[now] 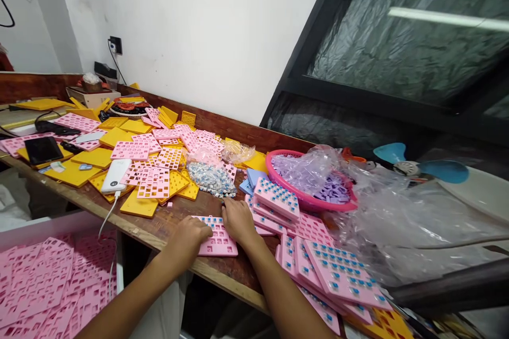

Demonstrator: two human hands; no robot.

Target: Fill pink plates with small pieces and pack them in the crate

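A pink keyboard panel lies on the wooden table's front part, with blue key switches along its far rows and bare square holes nearer me. My left hand grips its left edge, thumb on top. At the panel's far right corner, my right hand has its fingers curled together; whatever they hold, if anything, is hidden. Just beyond the hands is a heap of small white-and-blue key switches in clear plastic. To the right, pink panels fitted with blue switches stand in a stack.
More filled pink panels lean at the right front. A pink basket holds purple pieces and plastic bags. Yellow panels, pink grid plates and a white power bank crowd the left. A white bin of pink plates stands below.
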